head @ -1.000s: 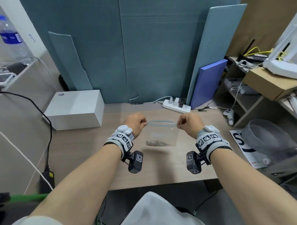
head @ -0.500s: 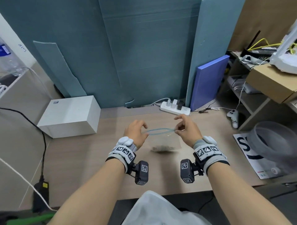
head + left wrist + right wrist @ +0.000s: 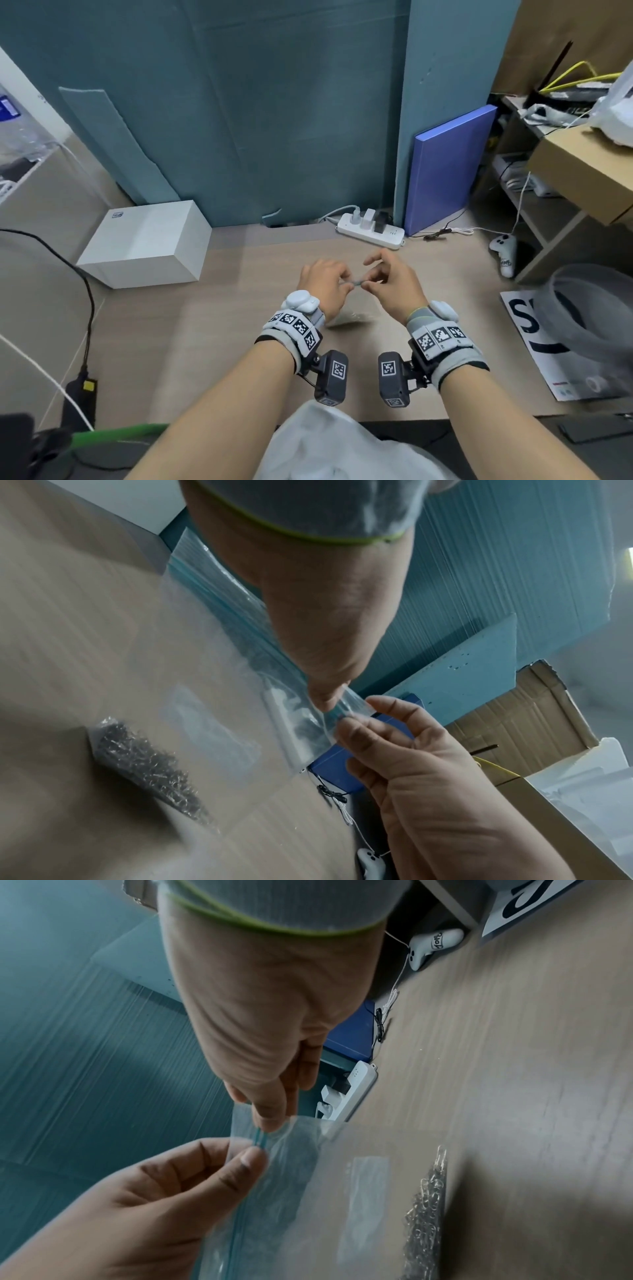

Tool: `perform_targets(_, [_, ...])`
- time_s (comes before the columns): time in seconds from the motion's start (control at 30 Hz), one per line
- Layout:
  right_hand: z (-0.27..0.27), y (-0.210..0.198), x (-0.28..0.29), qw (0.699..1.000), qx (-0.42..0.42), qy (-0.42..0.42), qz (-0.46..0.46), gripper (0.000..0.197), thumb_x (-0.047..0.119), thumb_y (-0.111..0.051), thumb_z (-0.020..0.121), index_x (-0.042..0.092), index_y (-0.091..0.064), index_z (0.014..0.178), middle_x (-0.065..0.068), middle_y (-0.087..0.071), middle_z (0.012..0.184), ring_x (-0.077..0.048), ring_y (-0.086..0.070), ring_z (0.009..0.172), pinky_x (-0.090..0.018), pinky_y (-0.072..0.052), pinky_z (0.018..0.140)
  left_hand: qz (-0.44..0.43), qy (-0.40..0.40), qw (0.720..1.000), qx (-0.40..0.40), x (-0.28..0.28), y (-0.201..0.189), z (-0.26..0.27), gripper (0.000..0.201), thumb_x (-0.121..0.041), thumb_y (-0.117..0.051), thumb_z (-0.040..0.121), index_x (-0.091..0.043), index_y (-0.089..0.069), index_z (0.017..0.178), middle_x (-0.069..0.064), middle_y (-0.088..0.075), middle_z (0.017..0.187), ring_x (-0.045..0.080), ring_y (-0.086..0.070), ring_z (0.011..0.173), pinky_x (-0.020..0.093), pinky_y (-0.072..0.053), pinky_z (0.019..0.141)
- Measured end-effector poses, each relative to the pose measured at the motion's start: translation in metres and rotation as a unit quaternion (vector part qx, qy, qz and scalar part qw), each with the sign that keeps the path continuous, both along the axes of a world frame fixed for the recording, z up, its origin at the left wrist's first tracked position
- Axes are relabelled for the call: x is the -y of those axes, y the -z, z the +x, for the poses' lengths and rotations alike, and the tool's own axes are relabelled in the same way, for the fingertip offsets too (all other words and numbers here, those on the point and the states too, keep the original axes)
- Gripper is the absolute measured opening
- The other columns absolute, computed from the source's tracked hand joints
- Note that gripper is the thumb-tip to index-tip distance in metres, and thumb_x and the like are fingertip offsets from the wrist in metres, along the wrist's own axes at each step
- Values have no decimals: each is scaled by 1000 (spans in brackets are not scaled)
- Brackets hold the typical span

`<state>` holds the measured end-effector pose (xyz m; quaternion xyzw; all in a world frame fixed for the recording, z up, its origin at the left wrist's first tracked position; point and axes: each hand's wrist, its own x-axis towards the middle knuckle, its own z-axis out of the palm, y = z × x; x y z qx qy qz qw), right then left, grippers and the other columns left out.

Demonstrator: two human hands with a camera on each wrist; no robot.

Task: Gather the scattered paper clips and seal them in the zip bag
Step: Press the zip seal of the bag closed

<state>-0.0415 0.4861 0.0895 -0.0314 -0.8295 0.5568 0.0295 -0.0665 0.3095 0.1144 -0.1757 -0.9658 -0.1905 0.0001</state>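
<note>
A cluttered office or lab corner: wood-grain desk (image 3: 239, 342) against teal foam panels (image 3: 274, 120), a power strip (image 3: 371, 231) at the far edge, shelves (image 3: 534, 212) with cables and cardboard boxes (image 3: 582, 171) on the right

Zip bag (image 3: 342, 1191): clear, thin, glossy plastic film, blue-green zip strip. Paper clips (image 3: 426, 1213): shiny silver metal wire. Table (image 3: 239, 335): matt, light wood-grain surface. Box (image 3: 144, 245): smooth matt white. Power strip (image 3: 370, 230): smooth white plastic.
</note>
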Motion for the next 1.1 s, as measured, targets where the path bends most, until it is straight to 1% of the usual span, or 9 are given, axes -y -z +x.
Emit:
perform_targets(0.13, [-4, 7, -8, 999, 25, -31, 13, 43, 5, -87, 74, 31, -67, 102, 1, -75, 97, -12, -69, 94, -23, -49, 83, 39, -19, 998, 53, -1, 0, -7, 11, -35, -67, 91, -33, -58, 86, -13, -64, 97, 17, -55, 100, 34, -38, 88])
perform_targets(0.2, [-4, 13, -10, 998, 47, -44, 21, 42, 2, -85, 75, 32, -65, 95, 1, -75, 93, -11, -68, 87, -29, -53, 83, 94, -33, 992, 83, 1, 2, -7, 24, -33, -71, 89, -37, -52, 75, -15, -60, 87, 15, -57, 89, 35, -47, 83])
perform_targets(0.3, [-3, 21, -10, 998, 50, -34, 26, 39, -4, -80, 76, 31, -64, 83, 6, -69, 71, -10, -62, 68, -41, -59, 82, 134, -25, 987, 89, -2, -1, -6, 29, -32, -74, 88, -36, -52, 69, -14, -57, 82, 8, -55, 80, 32, -47, 77])
perform_targets(0.37, [-5, 25, -11, 998, 50, -19, 20, 40, -3, -81, 76, 35, -67, 76, 8, -70, 66, -10, -62, 66, -43, -61, 82, 176, -31, 980, 86, -3, -3, -6, 25, -28, -75, 88, -30, -57, 71, -11, -58, 82, 3, -54, 78, 29, -44, 73])
perform_targets(0.47, [-8, 26, -14, 998, 48, -23, 24, 43, 2, -82, 75, 43, -70, 74, 5, -73, 71, -11, -66, 69, -46, -62, 83, 222, -34, 970, 95, -2, -2, -5, 20, -21, -76, 87, -21, -62, 73, -7, -59, 80, 1, -52, 73, 23, -39, 69])
perform_targets(0.67, [-8, 12, -8, 1000, 1, -28, 3, 22, 10, -80, 82, 30, -72, 80, 9, -76, 84, -10, -70, 84, -34, -54, 81, 201, -42, 976, 76, 5, -6, -11, 16, -25, -73, 90, -23, -62, 78, -8, -62, 85, 2, -54, 78, 16, -37, 66])
perform_targets(0.87, [-8, 4, -3, 999, -32, -1, -12, 23, 10, -78, 86, 28, -68, 76, 9, -70, 74, -7, -60, 69, -35, -53, 74, 182, -31, 981, 63, 8, -8, -9, 13, -25, -72, 91, -23, -63, 82, -8, -62, 87, -1, -54, 80, 15, -36, 66])
perform_targets(0.97, [-6, 2, 1, 999, -37, -5, -11, 20, 12, -79, 86, 26, -68, 77, 7, -69, 74, -9, -58, 68, -34, -52, 72, 179, -26, 982, 59, 10, -7, -9, 13, -25, -73, 91, -23, -63, 82, -8, -61, 87, 4, -55, 80, 19, -39, 68])
perform_targets(1.1, [-4, -1, 6, 998, -62, -13, -10, 11, 11, -77, 87, 17, -70, 82, 3, -69, 76, -6, -55, 67, -21, -46, 68, 174, -18, 983, 56, 11, -6, -9, 16, -25, -73, 90, -26, -59, 81, -7, -60, 86, 15, -59, 83, 31, -48, 74])
